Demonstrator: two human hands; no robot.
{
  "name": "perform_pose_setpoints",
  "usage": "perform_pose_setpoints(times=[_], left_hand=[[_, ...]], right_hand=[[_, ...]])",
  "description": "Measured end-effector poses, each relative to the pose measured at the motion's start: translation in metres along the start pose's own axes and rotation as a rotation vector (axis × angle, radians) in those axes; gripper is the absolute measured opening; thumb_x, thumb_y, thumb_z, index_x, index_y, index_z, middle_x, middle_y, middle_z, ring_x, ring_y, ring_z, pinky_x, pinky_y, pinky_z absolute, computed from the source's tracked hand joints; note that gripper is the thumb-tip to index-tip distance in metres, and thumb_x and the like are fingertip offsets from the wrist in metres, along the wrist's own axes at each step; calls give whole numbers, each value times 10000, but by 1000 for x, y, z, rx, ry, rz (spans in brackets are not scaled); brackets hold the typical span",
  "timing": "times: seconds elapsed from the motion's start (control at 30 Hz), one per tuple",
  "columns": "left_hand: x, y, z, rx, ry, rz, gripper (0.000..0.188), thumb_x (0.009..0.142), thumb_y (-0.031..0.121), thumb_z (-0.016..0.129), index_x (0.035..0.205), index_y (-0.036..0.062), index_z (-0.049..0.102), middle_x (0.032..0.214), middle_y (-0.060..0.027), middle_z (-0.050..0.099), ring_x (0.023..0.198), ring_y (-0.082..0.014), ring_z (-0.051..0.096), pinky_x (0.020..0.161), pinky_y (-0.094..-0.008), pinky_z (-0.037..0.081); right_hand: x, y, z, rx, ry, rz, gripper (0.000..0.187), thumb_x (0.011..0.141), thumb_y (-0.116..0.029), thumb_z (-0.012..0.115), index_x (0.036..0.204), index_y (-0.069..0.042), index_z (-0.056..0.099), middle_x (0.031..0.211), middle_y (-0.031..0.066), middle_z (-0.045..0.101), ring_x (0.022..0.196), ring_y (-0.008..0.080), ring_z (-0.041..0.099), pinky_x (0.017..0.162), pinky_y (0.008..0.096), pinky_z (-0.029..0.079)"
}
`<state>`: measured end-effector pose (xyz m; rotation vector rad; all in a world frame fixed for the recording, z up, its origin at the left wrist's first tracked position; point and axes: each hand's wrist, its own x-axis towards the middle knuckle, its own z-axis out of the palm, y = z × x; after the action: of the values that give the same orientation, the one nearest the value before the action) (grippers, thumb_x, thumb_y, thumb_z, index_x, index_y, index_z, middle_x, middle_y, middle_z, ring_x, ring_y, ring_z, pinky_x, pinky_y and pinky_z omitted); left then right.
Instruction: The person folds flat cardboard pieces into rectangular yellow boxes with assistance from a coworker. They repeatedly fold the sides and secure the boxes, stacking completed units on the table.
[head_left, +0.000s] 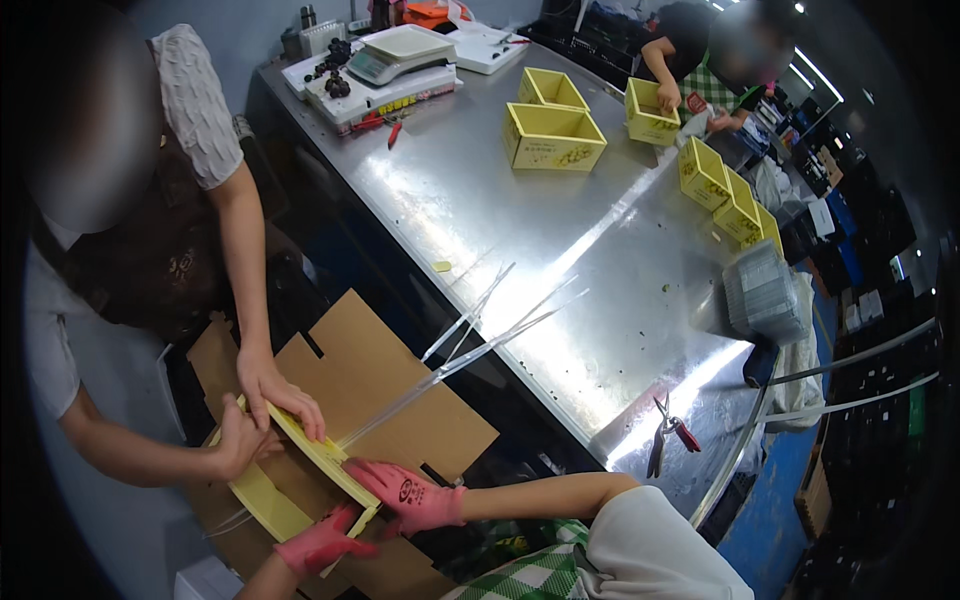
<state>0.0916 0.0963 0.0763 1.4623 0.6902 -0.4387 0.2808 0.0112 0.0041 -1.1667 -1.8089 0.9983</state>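
Note:
A yellow open-topped cardboard box [262, 503] is tilted at the lower left. My right hand [408, 497], in a pink glove, grips its right corner, fingers along the rim. In a matching glove, slightly blurred, my left hand [325, 543] holds the box's near end. A co-worker's two bare hands [283, 405] press on the far part of the same box. Beneath it lies a flat brown cardboard sheet [390, 395] with slots and flaps. Clear plastic straps [440, 375] run from beside the box over the sheet toward the table.
The metal table [480, 240] carries red-handled pruning shears [668, 437], a scale [400, 55], dark grapes [338, 85] and a stack of clear plastic containers [765, 290]. More yellow boxes [555, 138] stand along its far side, where another person's hand [668, 95] reaches into one.

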Motion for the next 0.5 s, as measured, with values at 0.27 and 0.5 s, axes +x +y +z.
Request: perform_pose_setpoints(times=[0.27, 0.5], left_hand=[[7, 22, -16, -305, -188, -319, 928, 681, 143, 786, 1446, 55, 268, 1445, -113, 358, 1355, -213, 294, 1108, -350, 251], [17, -44, -24, -47, -287, -132, 965, 654, 227, 832, 1440, 67, 296, 1457, -105, 344, 1361, -207, 276, 1115, -353, 242]], right_hand=[[2, 17, 14, -143, 10, -63, 877, 730, -227, 697, 1427, 48, 241, 1395, 250, 344, 1281, 378, 375, 1079, 444, 313], [7, 19, 2, -230, -35, -104, 875, 703, -205, 676, 1426, 40, 248, 1378, 254, 365, 1251, 377, 407, 1069, 435, 332]])
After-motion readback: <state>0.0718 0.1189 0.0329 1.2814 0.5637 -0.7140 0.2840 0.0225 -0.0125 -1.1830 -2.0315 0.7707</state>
